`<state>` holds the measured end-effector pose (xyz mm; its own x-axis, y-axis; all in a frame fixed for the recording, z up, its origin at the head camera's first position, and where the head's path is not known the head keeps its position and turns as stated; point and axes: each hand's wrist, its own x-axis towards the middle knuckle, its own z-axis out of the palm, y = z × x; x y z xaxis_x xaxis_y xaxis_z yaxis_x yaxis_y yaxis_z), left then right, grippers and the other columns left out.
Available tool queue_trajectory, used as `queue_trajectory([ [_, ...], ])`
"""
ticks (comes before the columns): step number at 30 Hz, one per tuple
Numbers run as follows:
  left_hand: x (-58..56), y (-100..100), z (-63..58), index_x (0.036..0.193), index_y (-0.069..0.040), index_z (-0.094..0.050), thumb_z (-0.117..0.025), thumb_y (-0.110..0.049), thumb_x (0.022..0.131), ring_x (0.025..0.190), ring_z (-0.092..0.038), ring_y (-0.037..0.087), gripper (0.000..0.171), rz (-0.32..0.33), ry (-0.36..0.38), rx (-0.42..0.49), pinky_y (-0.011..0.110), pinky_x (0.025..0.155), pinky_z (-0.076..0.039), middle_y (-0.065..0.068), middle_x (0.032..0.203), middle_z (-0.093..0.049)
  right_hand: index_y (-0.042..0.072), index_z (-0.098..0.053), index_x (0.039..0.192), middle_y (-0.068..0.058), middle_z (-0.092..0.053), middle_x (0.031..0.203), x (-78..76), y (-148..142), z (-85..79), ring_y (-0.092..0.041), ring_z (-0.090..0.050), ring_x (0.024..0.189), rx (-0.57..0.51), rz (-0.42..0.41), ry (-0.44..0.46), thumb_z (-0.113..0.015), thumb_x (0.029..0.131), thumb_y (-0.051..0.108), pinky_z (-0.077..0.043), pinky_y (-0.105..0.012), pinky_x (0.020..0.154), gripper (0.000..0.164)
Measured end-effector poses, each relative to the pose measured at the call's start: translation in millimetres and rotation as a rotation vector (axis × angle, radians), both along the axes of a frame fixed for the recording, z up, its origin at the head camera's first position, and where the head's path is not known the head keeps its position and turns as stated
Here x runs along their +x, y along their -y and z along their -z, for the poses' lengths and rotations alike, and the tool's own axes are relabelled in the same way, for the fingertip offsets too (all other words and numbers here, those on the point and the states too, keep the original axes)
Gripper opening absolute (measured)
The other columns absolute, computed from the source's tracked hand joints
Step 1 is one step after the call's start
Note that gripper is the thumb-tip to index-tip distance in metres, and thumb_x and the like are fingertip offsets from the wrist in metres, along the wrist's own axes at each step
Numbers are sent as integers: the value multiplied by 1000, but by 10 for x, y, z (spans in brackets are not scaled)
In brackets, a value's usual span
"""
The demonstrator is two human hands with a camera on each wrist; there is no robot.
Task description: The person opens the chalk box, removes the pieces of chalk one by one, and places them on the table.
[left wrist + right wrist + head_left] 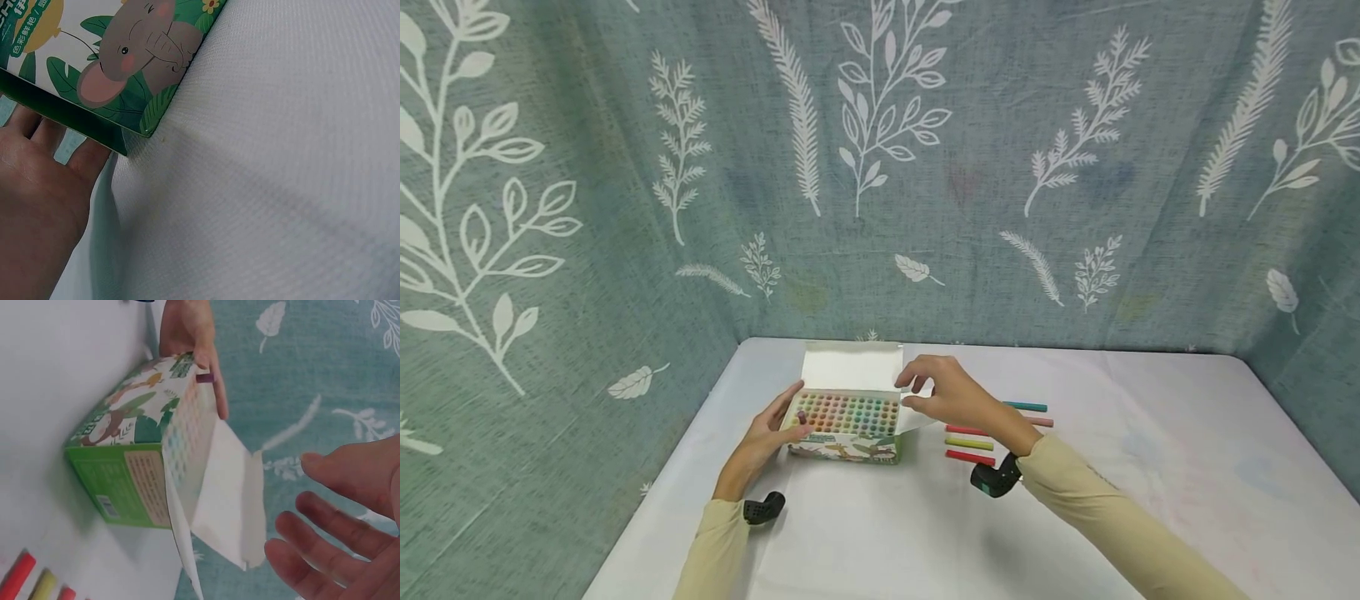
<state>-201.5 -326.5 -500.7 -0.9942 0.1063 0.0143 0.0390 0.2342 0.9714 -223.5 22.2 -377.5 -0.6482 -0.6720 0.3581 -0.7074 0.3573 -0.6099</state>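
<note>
A printed cardboard box [844, 450] stands on the white table, filled with rows of coloured sticks that look like markers. Its white lid [852, 367] is raised at the back, and a white side flap [916, 415] sticks out to the right. My left hand [758, 443] grips the box's left end, thumb at the front top edge and fingers along the side. By that thumb a purple stick [205, 378] rises above the others. Over the right flap hovers my right hand [949, 393], fingers bent loosely and apart from the thumb, holding nothing.
Several loose sticks lie right of the box, among them a teal one [1026, 407], a yellow one [968, 444] and a red one [970, 457]. A green leaf-patterned curtain [970, 167] hangs behind the table [1075, 533].
</note>
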Motion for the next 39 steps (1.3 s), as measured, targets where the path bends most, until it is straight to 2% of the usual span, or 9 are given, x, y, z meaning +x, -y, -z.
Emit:
queue_trajectory([
  [12,8,0,-5,147,-40,-29,-74,-26,84,144,-8,20,79,-9,14,-8,63,109,-9,-4,155,-19,9,-68,102,-10,-66,102,-63,302,43,-17,-61,85,-11,-51,34,-70,85,7,-50,-26,68,17],
  [15,2,-2,-7,147,-39,-30,-74,-24,84,144,-8,20,79,-6,11,4,61,109,-10,-5,155,-18,10,-68,102,-6,-66,101,-79,389,49,-16,-61,85,-1,-54,43,-69,85,8,-50,-26,69,17],
  [23,-6,-6,-2,148,-38,-29,-74,-22,84,141,-18,22,80,-1,27,45,57,111,-14,-1,154,-23,3,-68,103,-8,-66,101,-124,613,68,-19,-62,85,7,-90,68,-68,87,6,-50,-29,73,17],
  [30,-5,-25,-7,146,-39,-32,-76,-23,82,137,-28,20,79,-20,48,53,53,110,-21,-1,150,-31,5,-69,101,-7,-66,98,-172,797,122,-18,-63,83,28,-99,48,-68,87,7,-51,-27,72,14],
  [39,-11,-8,16,146,-41,-32,-75,-24,83,136,-29,20,79,-17,46,41,54,109,-22,-2,150,-30,3,-69,103,-8,-66,98,-201,1025,211,-18,-63,84,84,-103,48,-67,87,5,-50,-24,72,17],
])
